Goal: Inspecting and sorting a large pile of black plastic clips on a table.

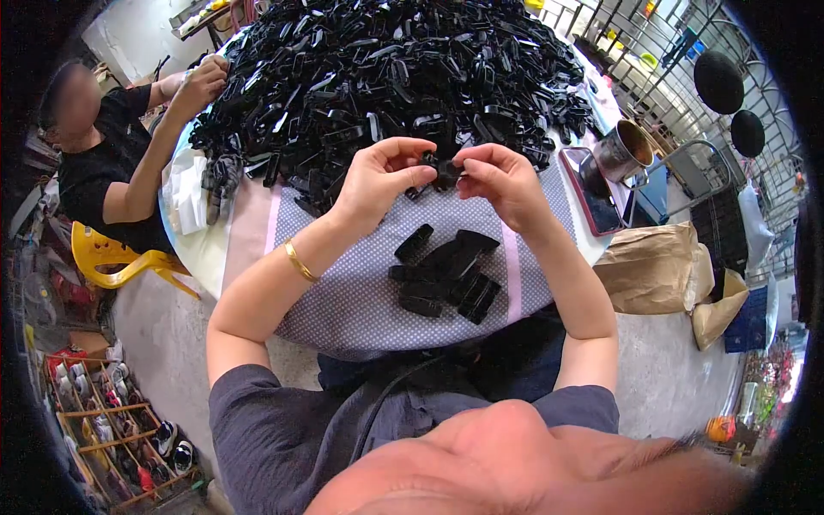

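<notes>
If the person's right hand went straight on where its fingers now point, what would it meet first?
The right hand would first meet the small black part between the hands, then probably the left hand just beyond; depth is hard to judge in this single view.

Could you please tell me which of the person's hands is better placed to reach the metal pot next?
Probably the right hand: it is nearer the metal pot, which stands to its right, while the left hand would cross over. Both hold a small black part.
</notes>
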Tool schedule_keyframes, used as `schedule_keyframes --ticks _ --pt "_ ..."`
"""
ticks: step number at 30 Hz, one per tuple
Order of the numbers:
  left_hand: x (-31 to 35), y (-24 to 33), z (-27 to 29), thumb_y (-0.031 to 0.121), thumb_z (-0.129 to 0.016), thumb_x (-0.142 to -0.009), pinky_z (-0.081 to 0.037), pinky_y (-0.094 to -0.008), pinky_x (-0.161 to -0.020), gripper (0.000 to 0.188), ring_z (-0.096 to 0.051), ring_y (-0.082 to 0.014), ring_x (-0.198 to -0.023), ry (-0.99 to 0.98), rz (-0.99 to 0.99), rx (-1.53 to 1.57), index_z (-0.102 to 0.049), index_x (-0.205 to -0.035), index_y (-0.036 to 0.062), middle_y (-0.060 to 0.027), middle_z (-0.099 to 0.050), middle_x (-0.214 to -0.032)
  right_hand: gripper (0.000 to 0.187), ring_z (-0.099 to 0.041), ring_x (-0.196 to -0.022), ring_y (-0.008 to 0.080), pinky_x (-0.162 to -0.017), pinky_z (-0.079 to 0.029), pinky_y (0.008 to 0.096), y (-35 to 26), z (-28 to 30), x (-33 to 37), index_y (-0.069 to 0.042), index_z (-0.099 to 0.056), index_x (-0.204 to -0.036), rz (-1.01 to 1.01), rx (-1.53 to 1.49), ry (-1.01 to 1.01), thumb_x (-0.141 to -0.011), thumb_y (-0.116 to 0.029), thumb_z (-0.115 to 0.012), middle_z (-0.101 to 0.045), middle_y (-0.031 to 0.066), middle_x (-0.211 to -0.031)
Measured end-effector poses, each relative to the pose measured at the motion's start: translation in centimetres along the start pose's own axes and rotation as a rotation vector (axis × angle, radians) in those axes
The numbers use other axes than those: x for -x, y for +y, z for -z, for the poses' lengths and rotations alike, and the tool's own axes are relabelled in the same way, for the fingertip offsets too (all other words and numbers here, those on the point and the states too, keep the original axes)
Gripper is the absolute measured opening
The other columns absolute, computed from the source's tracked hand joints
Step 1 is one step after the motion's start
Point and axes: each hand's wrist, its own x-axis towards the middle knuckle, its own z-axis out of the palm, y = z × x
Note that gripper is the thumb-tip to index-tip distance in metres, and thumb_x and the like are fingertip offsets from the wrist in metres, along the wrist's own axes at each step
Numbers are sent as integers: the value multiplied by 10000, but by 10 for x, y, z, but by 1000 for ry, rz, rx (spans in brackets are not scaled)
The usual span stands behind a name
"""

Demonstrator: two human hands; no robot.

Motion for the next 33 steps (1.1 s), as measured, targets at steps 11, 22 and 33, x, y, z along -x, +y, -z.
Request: schedule_keyframes --ticks 11,22,33 --pt "5 0 -11 -44 -704 -692 -446 -194 -663 329 -521 -57 -726 40 -279 -264 -661 -1006 48 6 -590 -850 170 -640 -658 169 -570 -546 263 5 -1 0 10 -564 -978 -78 99 -21 -877 -125 -581 -610 94 -906" --pt "2 -9 -6 -37 -629 -787 -476 -252 -845 344 -593 -143 -948 -14 -65 284 -592 -1127 -5 -112 -625 -1073 334 -654 -751 166 -627 -541 247 8 -23 9 47 -492 -1129 68 418 -8 -847 -83 -613 -608 108 -974" --pt "0 -5 -1 24 -571 -844 -458 -256 -858 223 -581 -139 -949 -246 -119 131 -623 -1053 -31 -107 -626 -1059 200 -589 -600 309 -507 -455 340 5 -24 13 4 -609 -865 666 1079 19 -767 -155 -682 -595 158 -704"
